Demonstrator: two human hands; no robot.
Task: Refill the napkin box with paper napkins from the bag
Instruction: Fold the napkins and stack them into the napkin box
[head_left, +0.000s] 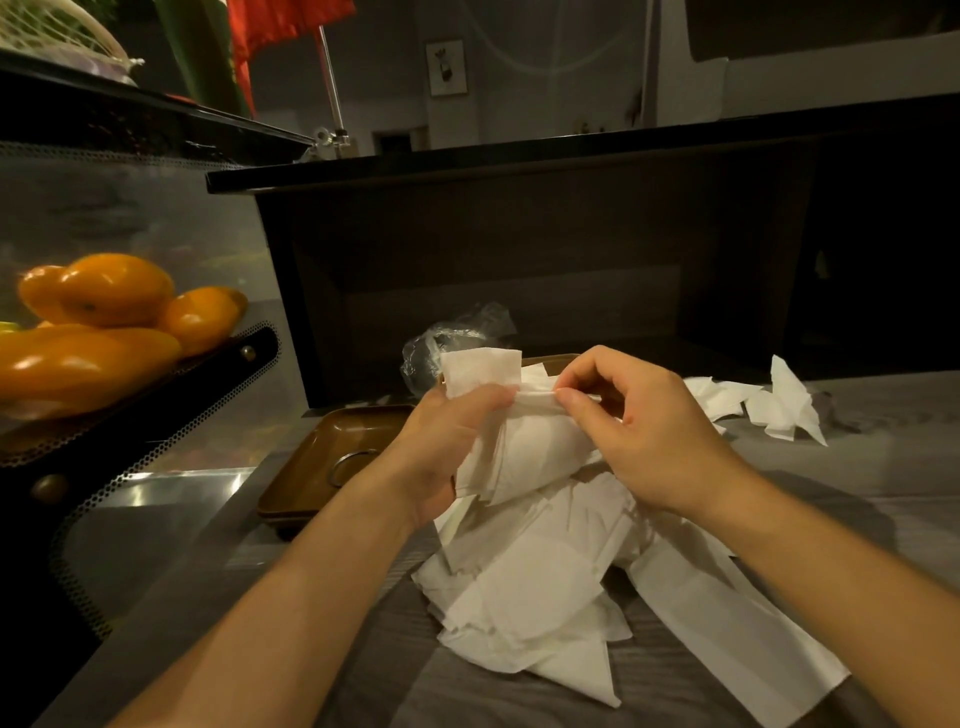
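My left hand (441, 447) grips a bunch of white paper napkins (524, 452) from the left, held above the counter. My right hand (639, 421) pinches the top fold of the same bunch between thumb and fingers. A loose heap of napkins (545, 587) lies spread on the counter below my hands. Behind them a crumpled clear plastic bag (457, 338) sits by the brown edge of the napkin box (550, 361), which my hands and the napkins mostly hide. More napkins (779, 402) lie at the right.
A brown lid or tray (311, 467) with a metal ring lies left of my hands. Orange fruits (104, 317) sit on a black perforated rack at the left. A dark wooden counter wall (519, 260) rises behind the work area.
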